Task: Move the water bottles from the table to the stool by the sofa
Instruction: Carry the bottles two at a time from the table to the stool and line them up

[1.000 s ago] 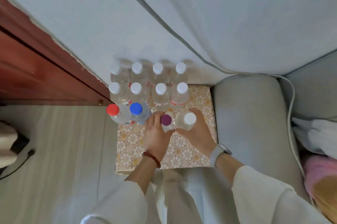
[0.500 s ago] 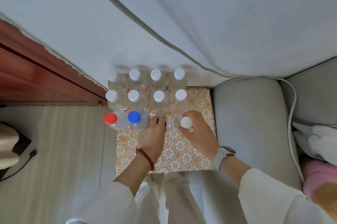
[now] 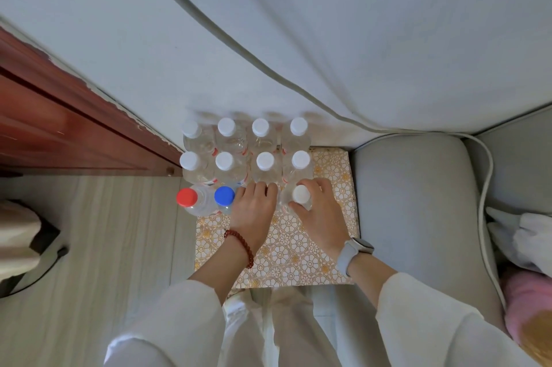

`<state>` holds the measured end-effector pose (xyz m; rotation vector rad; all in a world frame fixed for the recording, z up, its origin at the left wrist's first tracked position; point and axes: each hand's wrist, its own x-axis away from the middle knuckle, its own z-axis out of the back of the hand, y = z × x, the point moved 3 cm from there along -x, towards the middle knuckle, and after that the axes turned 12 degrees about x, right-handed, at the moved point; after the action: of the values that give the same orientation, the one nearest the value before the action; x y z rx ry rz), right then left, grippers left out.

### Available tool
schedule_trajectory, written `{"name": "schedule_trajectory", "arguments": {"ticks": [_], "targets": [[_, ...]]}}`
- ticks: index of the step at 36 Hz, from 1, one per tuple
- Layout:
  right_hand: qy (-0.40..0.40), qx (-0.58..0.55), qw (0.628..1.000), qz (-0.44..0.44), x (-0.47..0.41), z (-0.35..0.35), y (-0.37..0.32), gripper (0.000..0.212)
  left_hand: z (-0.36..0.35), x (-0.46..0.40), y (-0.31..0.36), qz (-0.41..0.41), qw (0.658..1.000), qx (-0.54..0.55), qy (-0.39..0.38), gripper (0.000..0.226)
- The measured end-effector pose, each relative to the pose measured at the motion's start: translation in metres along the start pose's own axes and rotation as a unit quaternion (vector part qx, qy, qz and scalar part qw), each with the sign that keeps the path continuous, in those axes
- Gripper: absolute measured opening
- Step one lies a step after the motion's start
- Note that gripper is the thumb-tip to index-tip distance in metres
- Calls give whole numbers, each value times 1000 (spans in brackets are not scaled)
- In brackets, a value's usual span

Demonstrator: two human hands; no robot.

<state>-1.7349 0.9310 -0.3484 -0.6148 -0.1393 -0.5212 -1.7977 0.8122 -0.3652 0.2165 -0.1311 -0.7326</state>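
Square stool with gold-and-white floral patterned top (image 3: 286,253), on pale wood-plank floor (image 3: 104,247). On it, upright clear plastic water bottles: two rows of four white-capped (image 3: 265,162), then a front row of a red-capped (image 3: 187,197), a blue-capped (image 3: 224,196), one white-capped (image 3: 301,194).

Bare near half of stool (image 3: 277,259) (bottles (image 3: 243,154) crowding the far half)

The left hand (image 3: 253,211) covers whatever stands under it, so its grip cannot be told. The right hand (image 3: 321,211) hides the near side of a white-capped bottle (image 3: 301,194). The back bottles (image 3: 243,130) hide the stool's (image 3: 298,250) far edge. A pink thing (image 3: 528,301) is cut off at the right border.
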Motion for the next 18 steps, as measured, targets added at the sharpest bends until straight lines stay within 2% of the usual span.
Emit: {"name": "schedule_trajectory", "arguments": {"ticks": [5,11,15,18], "targets": [[-15,-37,999,5,2,0,6,45,1,2,3,-17,998,-51,26,29],[-38,-47,998,18,11,11,3,55,10,12,4,11,998,-32,51,43],[27,-27,999,32,24,31,-11,44,35,34,7,34,994,47,88,40],[73,-21,993,88,43,42,-36,30,57,66,1,100,980,117,127,43]]}}
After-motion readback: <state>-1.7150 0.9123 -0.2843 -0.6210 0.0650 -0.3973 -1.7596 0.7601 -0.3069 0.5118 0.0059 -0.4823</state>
